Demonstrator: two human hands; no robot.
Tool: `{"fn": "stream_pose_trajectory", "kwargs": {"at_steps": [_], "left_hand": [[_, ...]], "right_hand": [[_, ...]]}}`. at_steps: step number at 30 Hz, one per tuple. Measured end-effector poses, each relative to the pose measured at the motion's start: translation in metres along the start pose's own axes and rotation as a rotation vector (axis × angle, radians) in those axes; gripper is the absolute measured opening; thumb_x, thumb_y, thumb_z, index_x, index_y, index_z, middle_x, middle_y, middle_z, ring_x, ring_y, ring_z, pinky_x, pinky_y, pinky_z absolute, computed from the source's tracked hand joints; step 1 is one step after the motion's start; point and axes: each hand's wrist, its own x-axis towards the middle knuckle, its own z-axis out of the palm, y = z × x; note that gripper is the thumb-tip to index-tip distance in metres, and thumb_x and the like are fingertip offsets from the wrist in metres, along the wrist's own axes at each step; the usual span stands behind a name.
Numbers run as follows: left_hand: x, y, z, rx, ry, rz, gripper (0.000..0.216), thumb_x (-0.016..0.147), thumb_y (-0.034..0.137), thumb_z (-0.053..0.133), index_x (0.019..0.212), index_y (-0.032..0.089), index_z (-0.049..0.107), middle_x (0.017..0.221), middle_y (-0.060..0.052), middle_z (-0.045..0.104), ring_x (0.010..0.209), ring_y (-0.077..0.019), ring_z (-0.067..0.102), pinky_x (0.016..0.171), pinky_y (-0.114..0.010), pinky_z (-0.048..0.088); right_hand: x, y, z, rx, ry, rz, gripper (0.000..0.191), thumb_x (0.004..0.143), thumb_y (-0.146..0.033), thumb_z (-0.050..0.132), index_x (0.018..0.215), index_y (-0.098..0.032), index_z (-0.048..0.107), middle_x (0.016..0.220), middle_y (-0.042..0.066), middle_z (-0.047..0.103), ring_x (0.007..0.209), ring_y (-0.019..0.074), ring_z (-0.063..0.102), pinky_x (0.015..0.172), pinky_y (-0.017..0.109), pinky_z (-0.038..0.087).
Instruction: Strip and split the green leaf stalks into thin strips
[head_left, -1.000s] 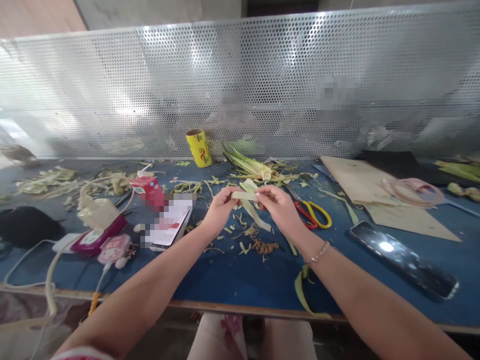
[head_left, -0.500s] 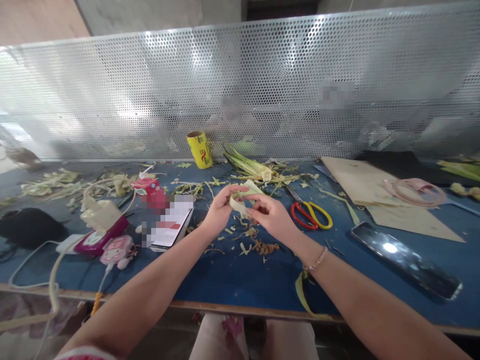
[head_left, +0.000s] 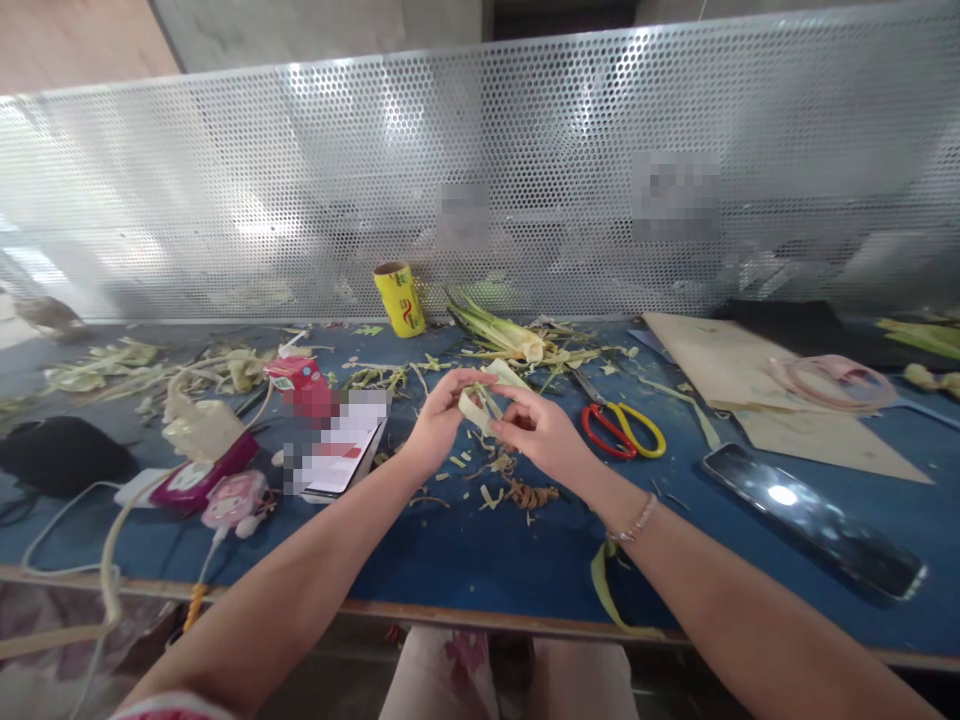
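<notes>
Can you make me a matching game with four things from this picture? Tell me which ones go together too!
Things:
1. leaf strip
2. scissors
3. cardboard tube
4. bracelet

Matches:
A. yellow, in front of the perforated metal panel
B. worn on the right wrist
C. held between the left hand and right hand
D. one red handle, one yellow handle

Pairs: 1-C, 2-D, 3-A, 4-B

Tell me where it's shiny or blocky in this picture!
Head view: white glare on the dark phone; head view again: bright streaks on the perforated panel, plus square blocks over two spots there and part of the lit phone.
</notes>
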Motion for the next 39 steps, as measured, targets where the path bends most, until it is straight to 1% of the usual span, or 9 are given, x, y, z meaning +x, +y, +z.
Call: {"fn": "stream_pose_trajectory", "kwargs": {"at_steps": [3,6,11,14,19,23,29,34,39], "left_hand": [[0.000,0.003,0.002,-0.096,0.015,-0.068,0.024,0.069,0.014,0.060,0.092,0.020,0.064,0.105,-0.004,0.067,0.090,-0.0154,0.058,0.078,-0.029,0.044],[0.000,0.008,0.005,-0.161,0.027,-0.147,0.024,0.064,0.013,0.057,0.087,0.019,0.063,0.097,-0.002,0.067,0.080,-0.0131,0.056,0.072,-0.027,0.042],[0.000,0.012,0.005,-0.206,-0.040,-0.169,0.026,0.057,0.017,0.056,0.081,0.018,0.061,0.090,-0.004,0.065,0.081,-0.0157,0.055,0.073,-0.029,0.040],[-0.002,0.013,0.004,-0.217,-0.085,-0.161,0.018,0.062,0.027,0.060,0.077,0.018,0.059,0.091,-0.006,0.066,0.078,-0.0158,0.054,0.071,-0.029,0.039],[-0.004,0.016,0.005,-0.163,-0.056,-0.181,0.016,0.068,0.030,0.064,0.069,0.018,0.053,0.086,-0.003,0.066,0.065,-0.0111,0.045,0.063,-0.027,0.033],[-0.003,0.016,0.006,-0.175,-0.047,-0.196,0.015,0.068,0.029,0.063,0.069,0.018,0.053,0.085,-0.003,0.067,0.064,-0.0107,0.044,0.061,-0.027,0.032],[-0.003,0.014,0.006,-0.174,-0.053,-0.223,0.017,0.070,0.031,0.064,0.068,0.018,0.053,0.088,-0.004,0.068,0.065,-0.0113,0.048,0.061,-0.027,0.033],[-0.002,0.013,0.008,-0.169,-0.050,-0.233,0.020,0.068,0.030,0.067,0.061,0.017,0.053,0.083,-0.004,0.068,0.065,-0.0102,0.049,0.059,-0.026,0.034],[0.001,0.017,0.010,-0.338,0.063,-0.343,0.019,0.064,0.026,0.070,0.062,0.017,0.054,0.082,-0.003,0.068,0.061,-0.0084,0.048,0.052,-0.022,0.035]], "right_hand": [[0.001,0.001,-0.002,-0.014,0.043,-0.030,0.027,0.073,-0.031,0.064,0.098,-0.019,0.061,0.062,-0.001,0.059,0.052,0.0138,0.054,0.054,0.030,0.045],[0.003,0.001,-0.004,-0.004,0.100,-0.045,0.017,0.075,-0.034,0.062,0.084,-0.020,0.061,0.063,0.000,0.059,0.052,0.0142,0.056,0.054,0.030,0.047],[0.005,0.002,-0.004,0.081,0.141,0.011,0.020,0.074,-0.039,0.063,0.078,-0.022,0.054,0.065,-0.001,0.060,0.053,0.0161,0.061,0.055,0.031,0.051],[0.005,0.004,-0.002,0.129,0.162,0.021,0.025,0.072,-0.039,0.066,0.076,-0.023,0.048,0.069,-0.001,0.059,0.058,0.0183,0.065,0.056,0.031,0.053],[0.005,0.007,-0.003,0.086,0.163,-0.009,0.025,0.074,-0.040,0.064,0.075,-0.023,0.045,0.072,0.000,0.059,0.064,0.0192,0.065,0.059,0.033,0.052],[0.005,0.007,-0.004,0.018,0.185,-0.058,0.024,0.075,-0.041,0.063,0.075,-0.022,0.047,0.070,-0.001,0.056,0.060,0.0159,0.059,0.061,0.032,0.051],[0.005,0.012,-0.004,-0.032,0.167,-0.099,0.022,0.078,-0.039,0.060,0.075,-0.023,0.046,0.070,0.000,0.055,0.067,0.0172,0.058,0.065,0.032,0.051],[0.008,0.020,-0.008,-0.322,0.154,-0.324,0.003,0.082,-0.023,0.051,0.080,-0.022,0.053,0.080,0.003,0.059,0.079,0.0201,0.060,0.075,0.036,0.050],[0.010,0.027,-0.012,-0.528,0.068,-0.622,0.018,0.086,-0.014,0.045,0.091,-0.023,0.060,0.098,0.008,0.057,0.097,0.0223,0.058,0.087,0.042,0.050]]}}
